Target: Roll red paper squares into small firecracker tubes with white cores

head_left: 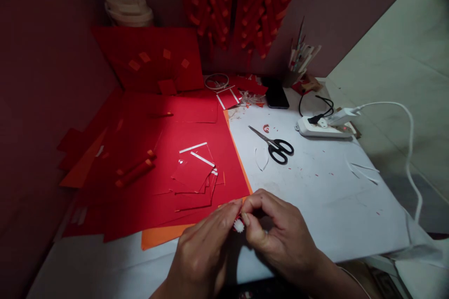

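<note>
Close to my body, at the table's front edge, both hands meet around a small red roll with a white, jagged-looking end [239, 225]. My left hand [203, 245] is closed along its left side, fingers held together. From the other side my right hand [280, 231] pinches its upper edge between thumb and forefinger. Most of the roll is hidden by the fingers. Just beyond them lie large red sheets [199, 133], with a loose pile of small red paper pieces [192, 173] on top, some bearing white strips.
Black-handled scissors [277, 147] lie on the white table cover [315, 210]. Farther back are a phone [277, 94], a pen holder [294, 74] and a power strip [324, 128] with cables. Finished-looking red rolls [135, 173] rest at left. Red hanging decorations [213, 4] cover the wall.
</note>
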### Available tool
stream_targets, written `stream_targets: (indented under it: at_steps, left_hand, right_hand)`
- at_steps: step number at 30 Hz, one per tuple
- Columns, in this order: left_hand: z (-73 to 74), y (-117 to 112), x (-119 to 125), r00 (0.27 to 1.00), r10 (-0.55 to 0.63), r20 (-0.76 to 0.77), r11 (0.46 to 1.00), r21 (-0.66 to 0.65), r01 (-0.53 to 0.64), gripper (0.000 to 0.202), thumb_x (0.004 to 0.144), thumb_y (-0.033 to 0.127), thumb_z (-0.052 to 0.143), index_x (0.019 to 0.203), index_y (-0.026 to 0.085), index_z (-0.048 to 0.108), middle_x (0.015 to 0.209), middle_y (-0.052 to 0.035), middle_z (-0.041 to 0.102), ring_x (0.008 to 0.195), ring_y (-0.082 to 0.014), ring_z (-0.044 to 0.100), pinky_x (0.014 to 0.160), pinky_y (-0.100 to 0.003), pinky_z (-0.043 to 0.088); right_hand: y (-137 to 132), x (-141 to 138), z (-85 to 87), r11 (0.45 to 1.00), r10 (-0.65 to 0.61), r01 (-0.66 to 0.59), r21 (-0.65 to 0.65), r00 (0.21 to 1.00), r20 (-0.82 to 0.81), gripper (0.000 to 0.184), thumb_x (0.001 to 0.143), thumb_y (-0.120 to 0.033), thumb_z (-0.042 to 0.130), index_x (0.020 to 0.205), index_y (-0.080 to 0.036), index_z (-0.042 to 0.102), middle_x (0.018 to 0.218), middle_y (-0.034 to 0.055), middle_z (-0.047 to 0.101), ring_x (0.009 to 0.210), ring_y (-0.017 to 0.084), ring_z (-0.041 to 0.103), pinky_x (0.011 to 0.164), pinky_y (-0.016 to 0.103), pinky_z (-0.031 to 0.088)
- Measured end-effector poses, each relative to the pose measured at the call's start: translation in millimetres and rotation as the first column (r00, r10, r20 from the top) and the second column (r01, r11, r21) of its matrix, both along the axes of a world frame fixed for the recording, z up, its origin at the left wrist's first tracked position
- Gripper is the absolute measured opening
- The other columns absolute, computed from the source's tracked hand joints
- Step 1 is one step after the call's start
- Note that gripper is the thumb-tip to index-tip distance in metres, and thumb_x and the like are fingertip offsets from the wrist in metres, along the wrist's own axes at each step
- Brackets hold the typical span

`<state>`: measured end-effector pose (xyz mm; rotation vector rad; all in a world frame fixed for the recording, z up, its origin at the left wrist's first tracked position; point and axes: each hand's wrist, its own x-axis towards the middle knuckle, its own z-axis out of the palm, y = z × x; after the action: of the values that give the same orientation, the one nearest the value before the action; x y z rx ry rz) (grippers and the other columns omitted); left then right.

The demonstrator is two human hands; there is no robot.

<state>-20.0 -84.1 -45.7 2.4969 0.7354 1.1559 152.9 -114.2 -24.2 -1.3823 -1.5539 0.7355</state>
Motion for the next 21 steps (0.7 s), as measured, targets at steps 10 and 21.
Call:
stream_targets:
  at_steps: [10,21]
  left_hand:
    - [3.8,-1.6,-0.5,1.0,0.019,-0.004,0.999,-0.028,-0.02,0.021,0.095,0.01,0.048,0.112,0.005,0.059,0.095,-0.0216,0.079,0.098,-0.0185,0.075,0.087,-0.022,0.058]
    - [1.9,0.3,0.3,1.0,-0.012,-0.016,1.0,-0.01,0.011,0.027,0.088,0.004,0.048,0.112,0.005,0.06,0.098,-0.0217,0.078,0.105,-0.0198,0.072,0.091,-0.026,0.057]
  right_hand:
    - [-4.4,-2.3,-3.5,0.99,-0.044,0.023,-0.143,0.989,-0.144,0.012,0.084,-0.012,0.058,0.079,-0.02,0.065,0.072,-0.0026,0.066,0.064,0.01,0.062,0.06,0.019,0.05]
    - [-3.8,-1.0,-2.1,0.978,-0.037,-0.011,-0.209,0.974,-0.223,0.011,0.085,-0.014,0.058,0.08,-0.02,0.066,0.071,-0.0021,0.067,0.062,0.01,0.061,0.058,0.02,0.049]
